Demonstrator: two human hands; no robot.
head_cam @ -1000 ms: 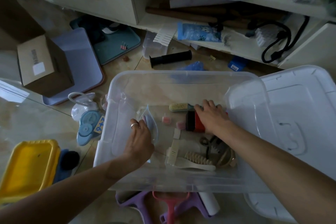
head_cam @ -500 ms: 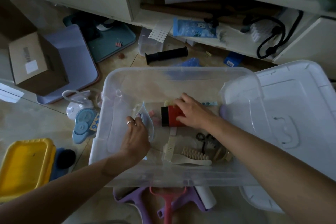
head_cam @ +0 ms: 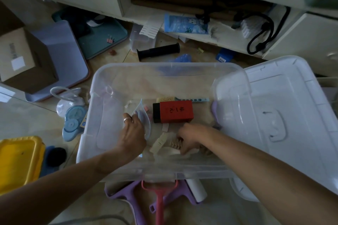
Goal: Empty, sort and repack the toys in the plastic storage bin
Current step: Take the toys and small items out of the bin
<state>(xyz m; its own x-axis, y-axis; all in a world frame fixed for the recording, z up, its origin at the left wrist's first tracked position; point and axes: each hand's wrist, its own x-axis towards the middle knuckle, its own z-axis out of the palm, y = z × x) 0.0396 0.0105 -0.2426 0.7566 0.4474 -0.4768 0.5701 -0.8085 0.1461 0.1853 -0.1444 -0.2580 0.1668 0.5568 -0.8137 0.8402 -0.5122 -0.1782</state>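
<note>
Both of my hands are down inside the clear storage bin [head_cam: 102,86] on the floor. My left hand [head_cam: 132,133] pinches a thin clear plastic piece [head_cam: 144,115] near the bin's left side, and my right hand [head_cam: 190,138] curls its fingers around the cream toy pieces [head_cam: 161,141] at the near wall. Just beyond them, a red and black block [head_cam: 173,114] lies flat on the bin's bottom, untouched.

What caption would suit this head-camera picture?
Two hands inside a clear plastic bin: left hand holds a transparent piece, right hand reaches among cream toys beside a red block.
</note>
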